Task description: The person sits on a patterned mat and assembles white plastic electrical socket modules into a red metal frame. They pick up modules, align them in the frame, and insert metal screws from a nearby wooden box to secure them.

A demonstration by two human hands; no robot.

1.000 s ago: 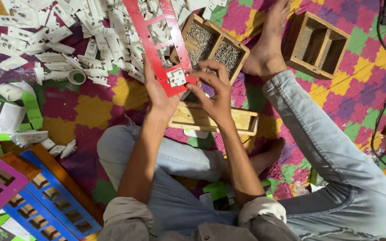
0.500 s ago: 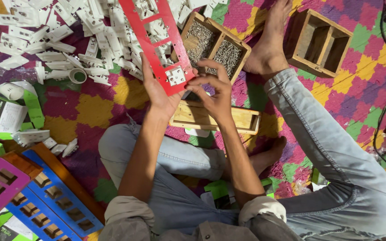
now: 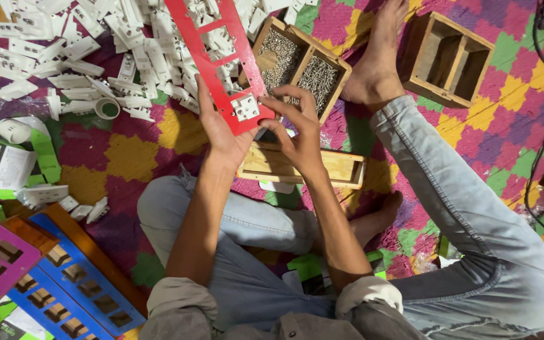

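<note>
Hands meet at the near end of a long red panel (image 3: pixel 218 60) with rectangular cut-outs, held above the patterned mat (image 3: pixel 127 151). The left hand (image 3: pixel 221 129) clasps the panel's left edge from below, thumb along its side; the right hand (image 3: pixel 297 129) pinches its lower right corner, fingertips touching a white socket module (image 3: pixel 245 108) seated in the last opening. The panel's far end is cut off by the top of the view. Just beyond the hands a wooden tray of screws (image 3: pixel 300 66) stands touching the panel's right edge, and a flat wooden box (image 3: pixel 341 170) lies directly beneath the wrists, leaving little room below. A heap of white switch parts (image 3: pixel 83 56) crowds the left side; open mat lies between it and the left knee. An empty wooden box (image 3: pixel 451 60) stands well apart on the right, past the bare foot (image 3: pixel 379 63). Blue and purple panels (image 3: pixel 64 277) are cropped at the lower left. Whether the module is screwed in cannot be made out.
</note>
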